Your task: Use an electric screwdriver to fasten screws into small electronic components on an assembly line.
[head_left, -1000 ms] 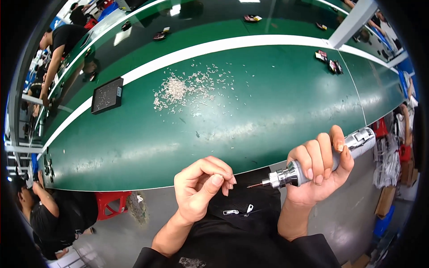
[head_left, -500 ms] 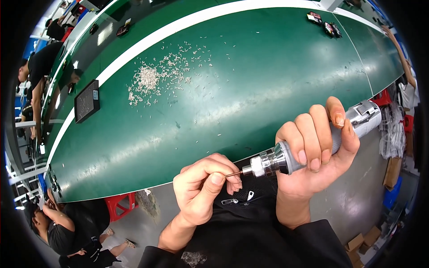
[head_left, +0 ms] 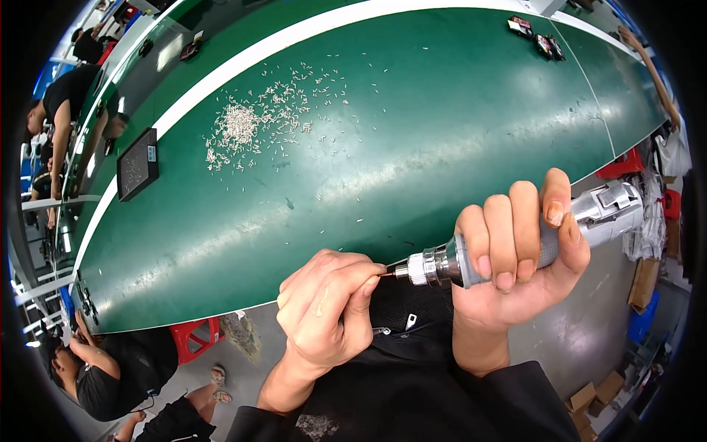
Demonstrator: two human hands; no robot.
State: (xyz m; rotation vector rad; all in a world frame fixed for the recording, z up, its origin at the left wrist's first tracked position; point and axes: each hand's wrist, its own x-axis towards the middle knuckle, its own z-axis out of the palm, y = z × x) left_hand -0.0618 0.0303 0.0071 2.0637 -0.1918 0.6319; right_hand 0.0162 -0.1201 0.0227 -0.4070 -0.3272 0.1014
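Across the worktop's (head_left: pixel 442 147) near edge slants a grey driver (head_left: pixel 611 212), its barrel wrapped by the right hand (head_left: pixel 527 247), presumably for steadiness. The left hand (head_left: pixel 328 309) pinches the thin bit (head_left: pixel 389 275), seemingly to guide it. Tiny pale pieces (head_left: pixel 240 124) lie heaped toward the far edge.

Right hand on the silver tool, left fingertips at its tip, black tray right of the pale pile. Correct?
No: in the head view the black tray is left of the pale pile. The rest holds: right hand on the silver tool, left fingertips at its tip.
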